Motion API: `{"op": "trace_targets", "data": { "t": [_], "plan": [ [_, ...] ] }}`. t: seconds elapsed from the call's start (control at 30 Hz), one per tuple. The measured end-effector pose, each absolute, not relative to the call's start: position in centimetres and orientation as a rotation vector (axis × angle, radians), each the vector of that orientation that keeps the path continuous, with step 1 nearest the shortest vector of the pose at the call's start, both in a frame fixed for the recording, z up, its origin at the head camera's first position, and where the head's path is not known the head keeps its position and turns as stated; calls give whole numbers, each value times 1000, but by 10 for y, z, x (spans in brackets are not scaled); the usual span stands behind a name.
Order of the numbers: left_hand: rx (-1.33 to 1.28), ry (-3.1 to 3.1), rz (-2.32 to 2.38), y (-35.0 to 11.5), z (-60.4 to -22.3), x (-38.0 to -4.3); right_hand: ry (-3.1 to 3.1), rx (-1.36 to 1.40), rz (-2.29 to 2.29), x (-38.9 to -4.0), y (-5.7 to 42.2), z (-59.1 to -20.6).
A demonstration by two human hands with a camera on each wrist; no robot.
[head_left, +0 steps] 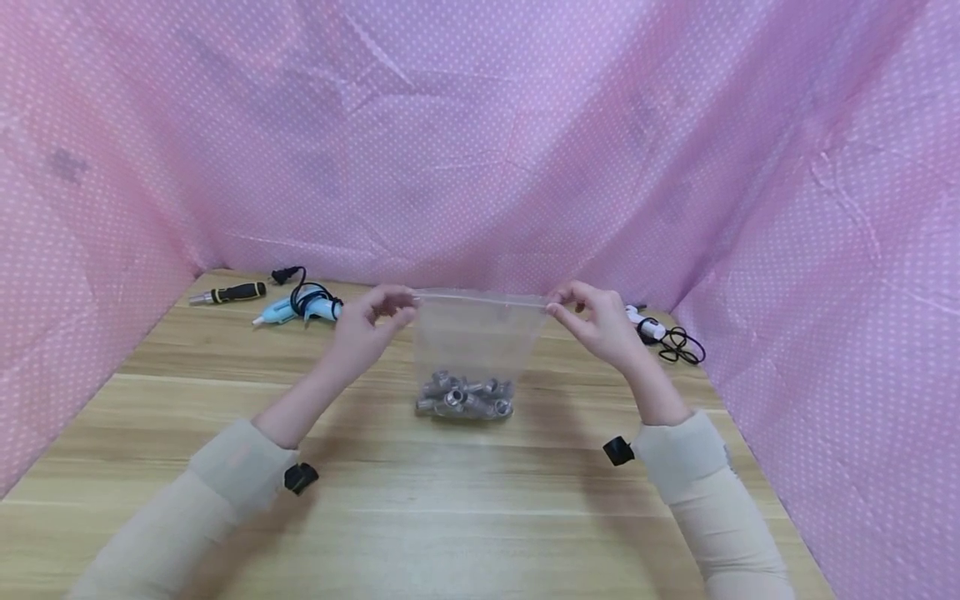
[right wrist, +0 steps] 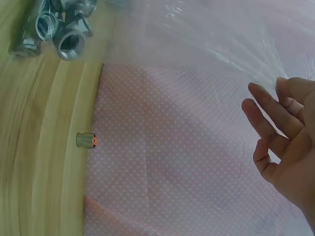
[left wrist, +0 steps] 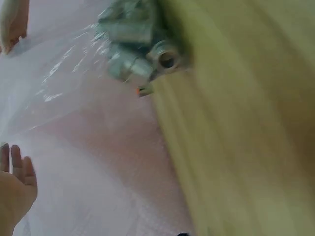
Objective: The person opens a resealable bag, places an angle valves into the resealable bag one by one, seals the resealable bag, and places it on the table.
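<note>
Pinching the 2 top corners of a clear plastic bag [head_left: 477,333], the left hand [head_left: 367,327] and right hand [head_left: 596,321] hold it upright between them, its mouth running left to right, equally near both. Grey threaded metal fittings [head_left: 465,397] weigh its bottom onto the wood-grain table [head_left: 450,517], toward the far edge.

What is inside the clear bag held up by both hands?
The clear bag holds a heap of grey metal threaded fittings at its bottom, resting on the table. Pieces under the heap are hidden.
</note>
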State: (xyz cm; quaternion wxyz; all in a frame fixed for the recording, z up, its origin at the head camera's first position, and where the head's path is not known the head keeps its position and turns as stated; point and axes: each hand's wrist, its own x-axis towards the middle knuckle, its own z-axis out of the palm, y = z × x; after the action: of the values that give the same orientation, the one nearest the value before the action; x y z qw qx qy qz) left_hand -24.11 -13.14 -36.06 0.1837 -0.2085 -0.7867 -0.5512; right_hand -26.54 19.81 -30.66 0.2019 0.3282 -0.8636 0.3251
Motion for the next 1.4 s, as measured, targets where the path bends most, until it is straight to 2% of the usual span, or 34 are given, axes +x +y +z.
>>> {"op": "trace_targets", "data": {
  "t": [0.2,0.5,0.7,0.87,1.1,1.27,1.4],
  "plan": [
    [-551,-2599,-1866,-122,-410,-242,-2391,830,1056,-270,194,-313],
    [-785,-2827,-1633,-116,-456,-242,-2328,713,1193,-265,177,-310],
    [-905,-2763,-1544,-111,-464,-247,-2395,747,1135,-260,173,-304],
    [-940,-2749,-1606,-110,-464,-248,-2475,776,1197,-280,184,-319],
    [-895,-2882,-1796,-119,-449,-220,-2674,826,1316,-288,198,-332],
    [-903,-2856,-1938,-123,-453,-208,-2819,866,1278,-299,204,-357],
    [-813,-2845,-1963,-124,-457,-202,-2900,881,1147,-308,203,-383]
  ]
}}
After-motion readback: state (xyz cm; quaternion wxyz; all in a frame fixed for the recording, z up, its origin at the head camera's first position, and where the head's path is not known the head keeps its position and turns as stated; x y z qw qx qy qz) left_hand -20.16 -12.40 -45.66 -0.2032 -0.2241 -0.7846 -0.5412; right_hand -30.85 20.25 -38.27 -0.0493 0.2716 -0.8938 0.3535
